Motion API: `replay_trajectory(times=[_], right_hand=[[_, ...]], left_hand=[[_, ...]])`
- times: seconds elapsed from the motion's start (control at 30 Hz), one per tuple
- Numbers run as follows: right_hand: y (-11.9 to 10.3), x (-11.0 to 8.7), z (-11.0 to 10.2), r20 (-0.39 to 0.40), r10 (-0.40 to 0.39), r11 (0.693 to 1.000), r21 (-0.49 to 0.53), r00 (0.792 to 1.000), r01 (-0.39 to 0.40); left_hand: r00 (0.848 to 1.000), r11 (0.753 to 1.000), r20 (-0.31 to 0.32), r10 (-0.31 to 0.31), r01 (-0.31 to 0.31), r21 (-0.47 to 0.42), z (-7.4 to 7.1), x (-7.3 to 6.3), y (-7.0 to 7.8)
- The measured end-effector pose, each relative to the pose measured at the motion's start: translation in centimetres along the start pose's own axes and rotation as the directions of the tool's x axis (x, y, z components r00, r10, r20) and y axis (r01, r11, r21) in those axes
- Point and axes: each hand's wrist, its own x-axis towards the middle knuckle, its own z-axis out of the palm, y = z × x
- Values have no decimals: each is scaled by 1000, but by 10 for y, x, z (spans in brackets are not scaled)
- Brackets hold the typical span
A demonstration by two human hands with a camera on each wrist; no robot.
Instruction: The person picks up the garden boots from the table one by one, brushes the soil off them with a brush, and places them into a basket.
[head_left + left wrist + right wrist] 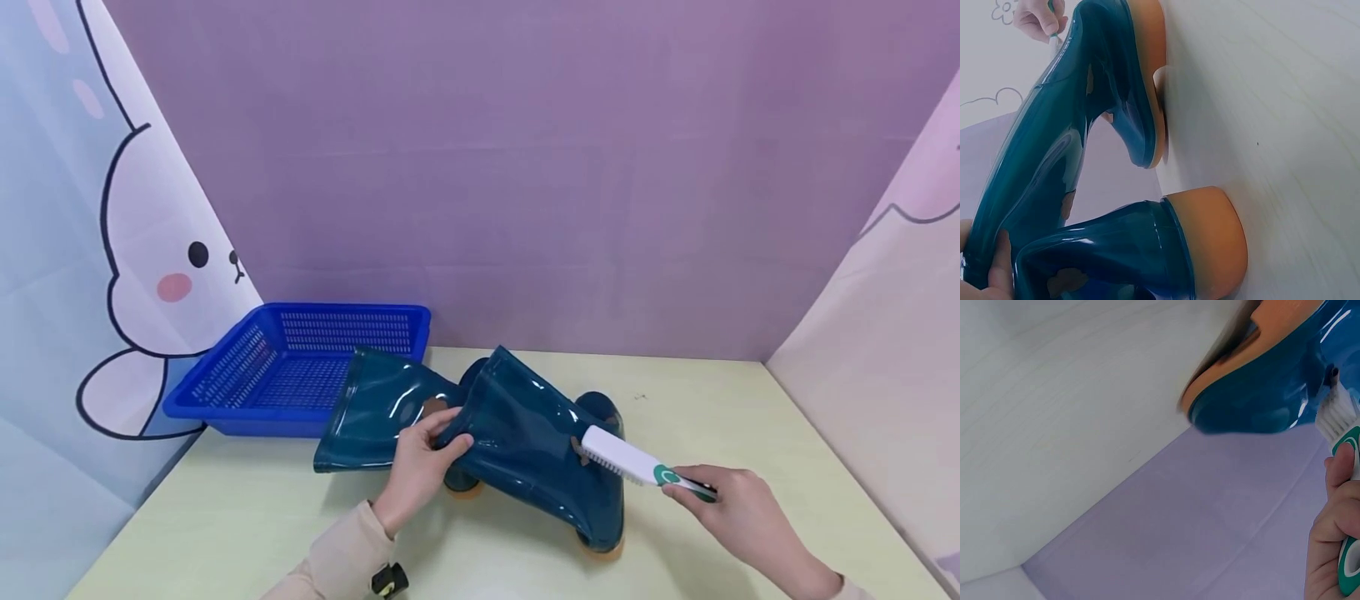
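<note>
Two glossy dark teal rain boots with orange soles lean over on the table. My left hand (422,462) pinches the top edge of the nearer rain boot (517,437) between thumb and fingers. Behind it and to the left is the other rain boot (386,408), a brown patch (434,407) on its shaft. My right hand (742,510) grips the handle of a white and green scrub brush (624,457). Its bristles (1336,415) face the nearer boot, at a brown patch (580,451) by the ankle. In the left wrist view both orange soles (1210,244) show.
A blue plastic basket (255,414) with slotted walls stands at the back left, close behind the farther boot. The pale table (720,425) meets a purple cloth backdrop (600,208). Printed cloth panels (60,333) close off both sides.
</note>
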Motion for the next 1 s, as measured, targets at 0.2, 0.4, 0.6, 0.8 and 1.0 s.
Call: replay_trajectory(times=[0.2, 0.4, 0.6, 0.8, 1.0], right_hand=[[10, -4, -9, -53, -10, 1000, -27, 999, 9], [9, 0, -4, -180, -69, 997, 8, 981, 72], [-7, 12, 8, -239, -131, 987, 58, 962, 149], [-19, 16, 17, -98, -102, 993, 53, 990, 108], [-12, 11, 14, -90, -96, 995, -39, 991, 93]], left_hand=[[1000, 1000, -9, -2, 2, -7, -1, 1, 0], [1000, 1000, -8, -1, 1, 5, 0, 1, 0], [1000, 1000, -7, -27, 27, 5, 1, 0, 0], [1000, 1000, -12, -13, 13, 7, 1, 1, -1], [1000, 1000, -10, -11, 11, 6, 1, 1, -1]])
